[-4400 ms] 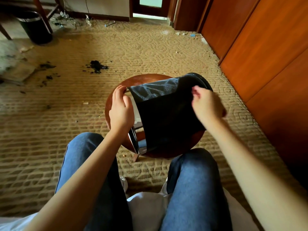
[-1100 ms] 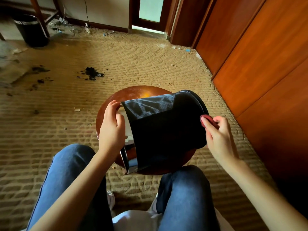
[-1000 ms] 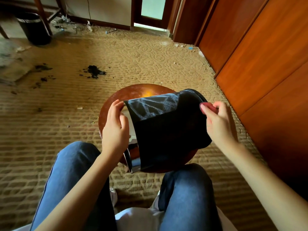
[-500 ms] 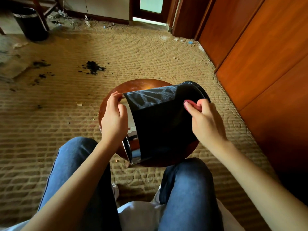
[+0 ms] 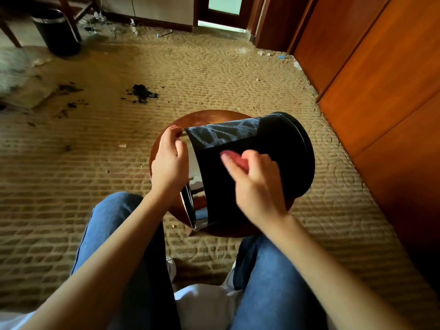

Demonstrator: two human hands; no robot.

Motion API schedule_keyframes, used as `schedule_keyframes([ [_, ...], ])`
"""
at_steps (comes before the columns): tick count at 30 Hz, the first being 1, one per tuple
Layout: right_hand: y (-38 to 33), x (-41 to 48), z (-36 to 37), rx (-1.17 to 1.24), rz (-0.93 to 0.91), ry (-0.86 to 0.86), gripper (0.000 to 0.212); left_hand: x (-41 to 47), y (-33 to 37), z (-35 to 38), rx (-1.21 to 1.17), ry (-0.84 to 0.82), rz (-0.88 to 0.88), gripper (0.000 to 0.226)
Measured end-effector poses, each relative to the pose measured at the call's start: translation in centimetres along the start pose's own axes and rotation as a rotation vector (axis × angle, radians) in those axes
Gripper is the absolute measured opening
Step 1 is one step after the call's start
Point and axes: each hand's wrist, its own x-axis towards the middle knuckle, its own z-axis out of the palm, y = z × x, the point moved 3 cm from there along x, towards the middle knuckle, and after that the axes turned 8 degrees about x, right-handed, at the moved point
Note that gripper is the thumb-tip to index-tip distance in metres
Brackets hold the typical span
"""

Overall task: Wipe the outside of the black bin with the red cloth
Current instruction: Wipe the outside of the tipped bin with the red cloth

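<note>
Right now my left grip (image 5: 170, 160) is curled over the shiny rim of the black bin (image 5: 281, 148), which lies tipped on its side on the small round table (image 5: 209, 116) just beyond my knees, with its base pointing away to the right. My right grip (image 5: 257, 184) is bunched tight on the red cloth (image 5: 234, 159), pressing it against the bin's dark side wall. Another bin (image 5: 57, 32) stands far off on the carpet.

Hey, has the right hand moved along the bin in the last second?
Yes. The right hand, pinching the cloth, has slid left across the bin, from its base end to mid-side, judged against the stool.
</note>
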Motion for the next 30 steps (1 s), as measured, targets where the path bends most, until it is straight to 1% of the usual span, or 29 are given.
schedule_keyframes([
  [1,2.3,0.7,-0.8,-0.035,0.108,0.049,0.015,0.0,-0.1,0.0,-0.005,-0.001,-0.002,0.047],
  [2,5.1,1.3,-1.5,-0.083,0.264,0.091,0.01,-0.2,-0.1,0.1,-0.013,0.002,0.002,0.047],
  [3,7.4,1.7,-2.2,-0.135,0.393,0.119,0.012,-0.4,-0.1,0.2,-0.025,0.008,0.011,0.047],
  [5,8.8,1.9,-2.7,-0.165,0.5,0.143,0.022,-0.9,0.1,0.4,-0.055,0.017,0.021,0.051],
  [7,5.2,2.1,-2.0,-0.146,0.503,0.137,0.019,-1.0,0.1,0.5,-0.083,0.018,0.018,0.053],
  [8,2.7,2.0,-1.1,-0.082,0.439,0.108,0.019,-0.9,0.0,0.5,-0.097,0.019,0.009,0.054],
  [10,-3.3,1.1,1.3,-0.025,0.22,0.024,0.031,-0.6,0.0,0.4,-0.1,0.016,0.005,0.055],
  [11,-5.4,0.6,2.1,0.0,0.126,-0.012,0.031,-0.6,-0.1,0.4,-0.092,0.018,0.011,0.055],
  [12,-6.2,0.2,2.3,0.01,0.05,-0.026,0.027,-0.7,-0.1,0.3,-0.082,0.02,0.021,0.055],
  [13,-5.8,0.1,2.1,0.045,0.018,-0.031,0.02,-0.9,-0.1,0.2,-0.072,0.021,0.034,0.055],
  [14,-4.6,0.2,1.4,0.07,0.053,-0.052,0.014,-1.1,0.0,0.2,-0.061,0.021,0.049,0.054],
  [15,-2.3,0.3,0.5,0.072,0.119,-0.03,0.018,-1.2,0.0,0.2,-0.053,0.02,0.059,0.053],
  [16,0.8,0.3,-0.4,-0.044,0.174,0.024,0.025,-1.4,0.0,0.2,-0.053,0.02,0.062,0.053],
  [17,4.1,0.4,-1.5,-0.121,0.274,0.06,0.028,-1.5,0.0,0.3,-0.059,0.021,0.062,0.053],
  [19,8.5,0.3,-3.3,-0.156,0.536,0.096,0.024,-1.8,0.2,0.4,-0.086,0.021,0.062,0.053],
  [20,8.5,0.4,-3.3,-0.205,0.545,0.086,0.028,-2.0,0.2,0.5,-0.096,0.019,0.061,0.053],
  [22,5.3,0.2,-1.8,-0.234,0.418,0.06,0.036,-2.1,0.4,0.5,-0.101,0.019,0.056,0.054],
  [26,-5.3,-0.3,1.8,-0.043,0.094,-0.016,0.031,-1.4,0.2,0.3,-0.068,0.025,0.06,0.055],
  [28,-5.9,-0.2,1.8,0.041,0.003,-0.073,0.036,-1.3,0.1,0.3,-0.051,0.024,0.075,0.055],
  [30,-2.6,0.1,0.5,0.063,0.052,-0.122,0.043,-1.4,0.0,0.3,-0.043,0.033,0.074,0.055],
])
